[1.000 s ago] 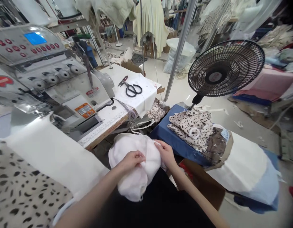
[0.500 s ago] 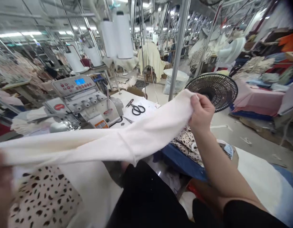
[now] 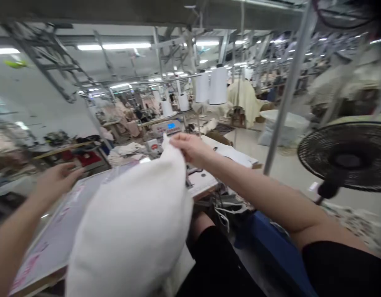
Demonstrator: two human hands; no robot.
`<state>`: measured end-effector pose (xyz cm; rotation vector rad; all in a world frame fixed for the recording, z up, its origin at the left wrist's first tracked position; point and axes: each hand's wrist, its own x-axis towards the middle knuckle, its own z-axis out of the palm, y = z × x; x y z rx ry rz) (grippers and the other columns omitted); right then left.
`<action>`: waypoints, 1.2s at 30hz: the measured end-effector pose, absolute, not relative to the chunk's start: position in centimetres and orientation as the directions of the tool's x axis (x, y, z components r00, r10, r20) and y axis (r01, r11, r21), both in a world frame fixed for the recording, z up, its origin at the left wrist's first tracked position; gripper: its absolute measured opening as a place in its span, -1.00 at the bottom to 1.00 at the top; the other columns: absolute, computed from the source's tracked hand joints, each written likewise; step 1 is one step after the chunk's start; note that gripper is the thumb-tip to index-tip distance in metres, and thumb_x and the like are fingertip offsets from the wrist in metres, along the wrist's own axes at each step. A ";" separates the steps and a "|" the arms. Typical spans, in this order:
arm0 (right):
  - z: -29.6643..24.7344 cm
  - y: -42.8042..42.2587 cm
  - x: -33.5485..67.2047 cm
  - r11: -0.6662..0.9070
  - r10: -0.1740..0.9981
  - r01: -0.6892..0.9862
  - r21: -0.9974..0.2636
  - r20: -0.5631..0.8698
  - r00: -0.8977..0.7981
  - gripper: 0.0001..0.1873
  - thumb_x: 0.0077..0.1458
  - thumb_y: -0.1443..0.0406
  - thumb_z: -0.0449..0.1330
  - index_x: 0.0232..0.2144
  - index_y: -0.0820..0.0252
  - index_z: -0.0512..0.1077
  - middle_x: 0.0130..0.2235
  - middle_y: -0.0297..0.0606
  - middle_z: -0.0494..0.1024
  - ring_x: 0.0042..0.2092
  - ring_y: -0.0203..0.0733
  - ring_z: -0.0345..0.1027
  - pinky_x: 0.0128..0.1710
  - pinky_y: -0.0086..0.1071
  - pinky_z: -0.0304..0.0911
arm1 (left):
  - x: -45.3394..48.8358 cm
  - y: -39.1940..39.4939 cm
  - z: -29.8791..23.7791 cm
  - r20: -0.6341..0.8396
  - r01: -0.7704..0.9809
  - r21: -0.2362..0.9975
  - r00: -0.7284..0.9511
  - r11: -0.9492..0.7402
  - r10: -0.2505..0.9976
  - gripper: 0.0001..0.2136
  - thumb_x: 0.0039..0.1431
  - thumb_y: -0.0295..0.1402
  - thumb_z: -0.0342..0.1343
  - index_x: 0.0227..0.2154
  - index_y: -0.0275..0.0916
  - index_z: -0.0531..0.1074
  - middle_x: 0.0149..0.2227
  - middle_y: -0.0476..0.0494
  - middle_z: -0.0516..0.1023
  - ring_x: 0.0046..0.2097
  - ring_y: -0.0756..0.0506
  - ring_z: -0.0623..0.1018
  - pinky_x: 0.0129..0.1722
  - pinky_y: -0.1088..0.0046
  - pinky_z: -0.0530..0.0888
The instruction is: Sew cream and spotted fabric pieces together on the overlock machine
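A plump white cloth piece (image 3: 128, 218) fills the lower middle of the view, bulging like a soft cushion. My right hand (image 3: 190, 149) is pinching its top corner and holding it up. My left hand (image 3: 58, 181) is out to the left, apart from the cloth, with its fingers spread and nothing in them. Below that hand lies a flat pale board with pink print (image 3: 54, 231), partly hidden by the cloth.
Behind the cloth stands a sewing machine's control panel (image 3: 167, 128). White thread cones (image 3: 218, 86) rise behind it. A black fan (image 3: 345, 156) and a metal pole (image 3: 289, 86) stand at right, above a blue cushion (image 3: 277, 251). Rows of workstations stretch beyond.
The view has swung up and left. The white cloth, stretched between both hands before, now hangs from my right hand. My left hand has let go and moved away to the left.
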<state>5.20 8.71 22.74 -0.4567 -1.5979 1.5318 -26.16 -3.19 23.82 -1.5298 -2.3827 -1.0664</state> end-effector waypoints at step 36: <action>0.6 5.2 -1.2 0.354 0.711 0.119 -0.928 0.184 -0.679 -0.80 0.14 0.22 -0.02 -0.42 0.21 0.31 -0.50 -0.34 0.34 -0.43 -0.27 0.21 -0.40 -0.42 0.14 | -21.3 8.5 12.8 0.201 0.880 0.460 0.025 -0.117 0.979 -0.80 0.12 -0.27 -0.12 -0.52 -0.26 0.25 -0.51 0.01 0.32 -0.43 -0.03 0.32 -0.43 0.48 0.16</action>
